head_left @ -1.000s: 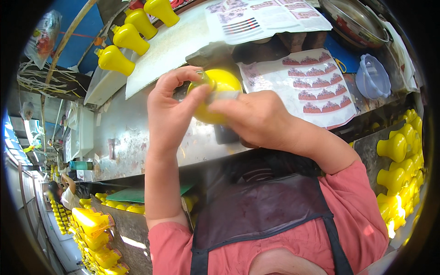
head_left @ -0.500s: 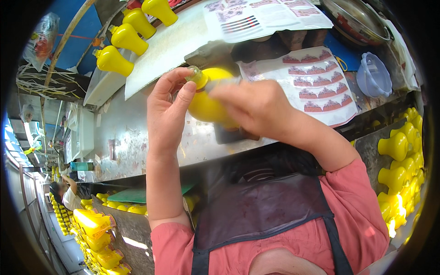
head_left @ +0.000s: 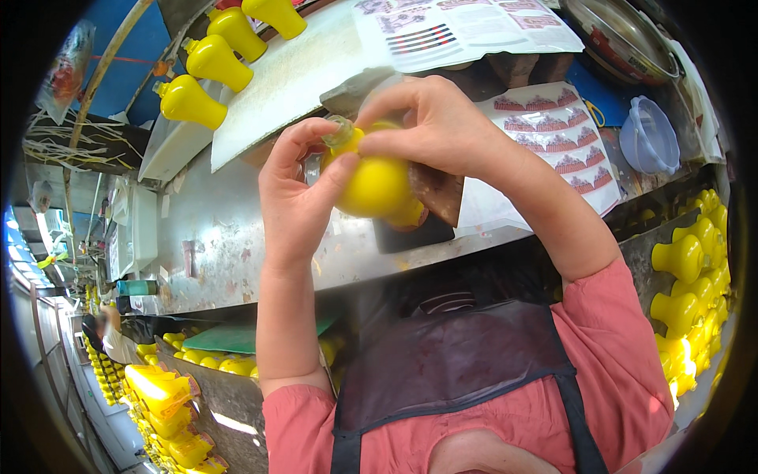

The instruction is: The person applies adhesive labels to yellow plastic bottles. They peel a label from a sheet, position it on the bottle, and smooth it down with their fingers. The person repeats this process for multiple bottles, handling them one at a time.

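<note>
A glossy yellow vase-shaped bottle point(head_left: 377, 189) is held tilted over the worktable, its clear neck up and to the left. My left hand point(head_left: 300, 174) is closed about the neck and shoulder, fingertips at the clear top and thumb on the yellow side. My right hand point(head_left: 442, 130) is bent in a loose pinch, thumb and forefinger at the bottle's shoulder. Yellow shows between those fingertips, and whether they also hold something small is blurred. A reddish printed patch shows low on the bottle. Under it are a brown flat piece point(head_left: 444, 196) and a dark block point(head_left: 410, 237).
Sheets of reddish decals point(head_left: 553, 130) lie on the metal table point(head_left: 225, 237) to the right, with another printed sheet point(head_left: 474, 39) behind. Several yellow bottles point(head_left: 189, 101) stand far left; more crowd the right point(head_left: 679, 257) and lower left. A pale blue basket point(head_left: 647, 138) sits far right.
My right hand has moved up and its blurred sweep over the bottle has given way to a pinch at the shoulder. The bottle has turned, and the brown flat piece shows more.
</note>
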